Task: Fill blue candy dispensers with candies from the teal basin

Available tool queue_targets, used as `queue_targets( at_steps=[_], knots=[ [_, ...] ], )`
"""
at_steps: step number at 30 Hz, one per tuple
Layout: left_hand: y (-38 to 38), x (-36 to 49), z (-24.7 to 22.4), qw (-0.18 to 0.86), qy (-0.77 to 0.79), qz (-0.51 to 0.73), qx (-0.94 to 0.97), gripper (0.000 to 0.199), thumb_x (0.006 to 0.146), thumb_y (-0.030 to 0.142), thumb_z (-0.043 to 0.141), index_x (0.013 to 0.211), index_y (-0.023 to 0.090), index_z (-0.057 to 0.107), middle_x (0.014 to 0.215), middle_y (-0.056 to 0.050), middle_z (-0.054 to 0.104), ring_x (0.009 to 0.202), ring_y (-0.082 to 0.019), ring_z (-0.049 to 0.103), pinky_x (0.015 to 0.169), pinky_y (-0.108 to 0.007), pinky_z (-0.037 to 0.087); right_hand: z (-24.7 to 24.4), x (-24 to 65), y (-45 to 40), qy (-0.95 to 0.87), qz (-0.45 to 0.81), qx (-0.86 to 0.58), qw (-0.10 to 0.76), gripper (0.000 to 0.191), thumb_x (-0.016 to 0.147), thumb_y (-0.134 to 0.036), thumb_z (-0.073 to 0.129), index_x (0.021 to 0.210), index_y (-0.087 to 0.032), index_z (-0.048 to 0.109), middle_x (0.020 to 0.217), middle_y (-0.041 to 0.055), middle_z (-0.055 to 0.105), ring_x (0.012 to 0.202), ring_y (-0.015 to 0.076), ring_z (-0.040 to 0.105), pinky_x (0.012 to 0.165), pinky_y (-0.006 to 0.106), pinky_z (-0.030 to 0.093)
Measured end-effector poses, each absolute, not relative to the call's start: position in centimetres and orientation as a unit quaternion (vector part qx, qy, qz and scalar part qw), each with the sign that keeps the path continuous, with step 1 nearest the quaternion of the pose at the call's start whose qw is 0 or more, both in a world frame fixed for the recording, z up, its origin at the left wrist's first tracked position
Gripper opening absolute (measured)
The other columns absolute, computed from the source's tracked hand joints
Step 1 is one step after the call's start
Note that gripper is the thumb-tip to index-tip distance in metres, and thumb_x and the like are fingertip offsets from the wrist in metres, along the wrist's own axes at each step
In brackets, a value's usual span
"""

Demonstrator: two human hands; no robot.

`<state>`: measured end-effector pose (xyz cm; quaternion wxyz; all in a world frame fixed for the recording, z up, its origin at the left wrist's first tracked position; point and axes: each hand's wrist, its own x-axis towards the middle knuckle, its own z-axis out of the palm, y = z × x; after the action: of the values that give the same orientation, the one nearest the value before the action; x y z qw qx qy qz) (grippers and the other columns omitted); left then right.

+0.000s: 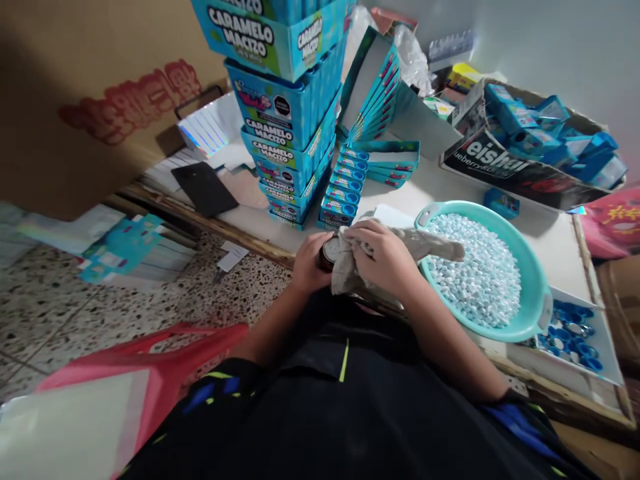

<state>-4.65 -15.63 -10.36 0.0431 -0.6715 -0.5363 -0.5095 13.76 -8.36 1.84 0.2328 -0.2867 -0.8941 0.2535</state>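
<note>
Close to my body at the table edge, my left hand point(310, 263) is wrapped round a small dark, round object with a pale disc-like face point(331, 251); its exact kind I cannot make out. A crumpled grey cloth point(344, 268) lies against that object. My right hand point(383, 257) grips the cloth with bent fingers, and one twisted end stretches right towards the bowl. Beside that end stands a turquoise plastic bowl point(539, 293) filled with small, pale blue and white wrapped-looking pieces point(475, 273).
A tall stack of blue "Caramelo Macizo" boxes point(285, 157) rises ahead, with a row of small blue packs point(345, 183) alongside. At right are a carton point(493, 160) of blue packs and a white tray point(607, 333) of blue parts. A red stool point(170, 373) stands lower left.
</note>
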Motion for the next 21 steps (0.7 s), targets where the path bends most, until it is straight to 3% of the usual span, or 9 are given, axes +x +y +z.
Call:
queue_targets(
  at_steps=[4, 13, 18, 21],
  knots=[
    [-15.3, -4.4, -10.1, -0.006, -0.574, -0.468, -0.672, 0.079, 0.088, 0.052, 0.076, 0.153, 0.017, 0.047, 0.136, -0.019, 0.065, 0.126, -0.031, 0.067, 0.107, -0.045, 0.058, 2.5, 14.5, -8.1, -0.905, 0.244, -0.276, 0.213, 0.027, 0.100, -0.024, 0.060, 0.115, -0.023, 0.082, 0.120, 0.0098, 0.072, 0.110, 0.0276, 0.064, 0.104, 0.046, 0.052],
    [-14.5, -3.8, -10.9, -0.017, -0.531, -0.489, -0.692, 0.089, 0.083, 0.037, 0.080, 0.156, 0.017, 0.034, 0.140, -0.021, 0.054, 0.133, -0.034, 0.058, 0.113, -0.051, 0.054, 4.0, 12.6, -7.1, -0.949, 0.109, -0.281, 0.095, 0.027, 0.093, -0.008, 0.054, 0.093, -0.017, 0.079, 0.101, 0.0136, 0.071, 0.089, 0.0264, 0.056, 0.085, 0.042, 0.047],
    [-14.2, -3.4, -11.5, 0.016, -0.542, -0.496, -0.678, 0.088, 0.085, 0.042, 0.077, 0.157, 0.019, 0.032, 0.138, -0.019, 0.054, 0.132, -0.033, 0.059, 0.109, -0.048, 0.057, 4.0, 13.5, -8.2, -0.960, 0.122, -0.240, 0.080, 0.022, 0.092, -0.010, 0.055, 0.087, -0.015, 0.075, 0.093, 0.0133, 0.069, 0.091, 0.0263, 0.058, 0.086, 0.040, 0.046],
    [-14.1, -3.4, -11.5, 0.030, -0.542, -0.496, -0.678, 0.085, 0.087, 0.043, 0.077, 0.156, 0.017, 0.034, 0.137, -0.020, 0.055, 0.131, -0.034, 0.061, 0.108, -0.048, 0.057, 3.6, 13.2, -7.8, -0.942, 0.137, -0.291, 0.098, 0.023, 0.093, -0.008, 0.053, 0.091, -0.014, 0.075, 0.096, 0.0138, 0.070, 0.092, 0.0264, 0.060, 0.087, 0.040, 0.046]
  ],
)
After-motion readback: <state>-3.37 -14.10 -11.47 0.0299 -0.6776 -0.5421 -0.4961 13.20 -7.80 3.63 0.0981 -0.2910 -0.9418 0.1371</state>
